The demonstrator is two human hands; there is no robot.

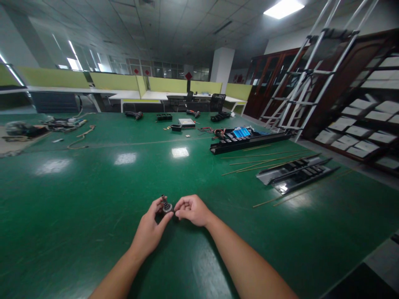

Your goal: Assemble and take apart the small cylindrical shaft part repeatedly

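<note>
My left hand (152, 226) is closed around a small dark metal part, a stepped shaft standing up from a round base (167, 207). Its thumb and fingers grip the base from both sides, and the shaft points up, tilted slightly left. Just right of the part is my right hand (193, 210), its fingers curled and the thumb brought against the fingertips. Whatever those fingertips pinch, if anything, is too small to make out. Both hands are low over the glossy green tabletop (102, 216), close to the near side.
Thin rods (258, 162) and black metal channels (299, 176) lie to the right. Behind them is a long black tray (249, 141) with a blue item. Power drills (134, 115), black holders (164, 117) and a white box (187, 123) stand farther back. Rope (82, 135) lies at left.
</note>
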